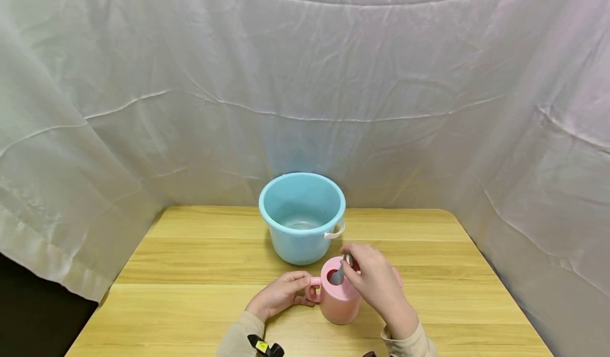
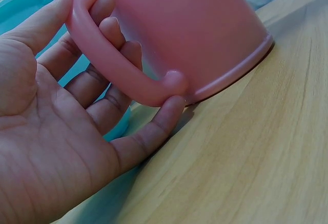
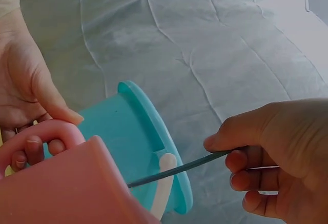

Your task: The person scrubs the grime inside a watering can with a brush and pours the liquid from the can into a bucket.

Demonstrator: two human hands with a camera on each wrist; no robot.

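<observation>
A pink watering can (image 1: 339, 310) stands on the table near the front, a round opening in its top. My left hand (image 1: 281, 294) holds its loop handle (image 2: 110, 55): the thumb lies on the upper part, and several fingers curl through the loop. With thumb and fingertips, my right hand (image 1: 376, 277) pinches a slim grey utensil (image 3: 177, 170) above the can. The utensil's lower, wider end is at the opening in the head view; its exact kind cannot be told. A pink part (image 1: 397, 277) of the can shows beyond the right hand, mostly hidden.
A light blue bucket (image 1: 302, 246) with a white handle (image 1: 335, 231) stands just behind the watering can. The wooden table (image 1: 190, 272) meets pale grey cloth (image 1: 305, 81) hanging at the back and both sides.
</observation>
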